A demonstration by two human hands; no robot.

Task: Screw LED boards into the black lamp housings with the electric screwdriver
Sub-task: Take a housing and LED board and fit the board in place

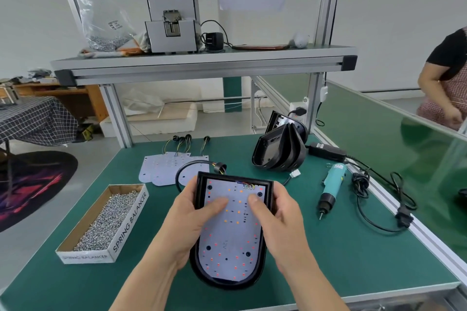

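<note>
A black lamp housing [265,267] is held above the green table, with a white LED board [232,232] lying inside it. My left hand [192,219] grips the housing's left side, thumb pressing on the board. My right hand [280,217] grips the right side, its thumb also on the board. The teal electric screwdriver [331,187] lies on the table to the right, untouched. A cardboard box of screws [106,222] sits at the left. Several loose LED boards [161,169] with wires lie behind the housing. A stack of empty black housings [278,154] stands at the back right.
The green table [353,255] ends close in front of me. The screwdriver's black cable and power adapter [327,151] trail along the right side. A shelf above carries a grey screw feeder [173,25]. Another person [447,76] stands at the far right.
</note>
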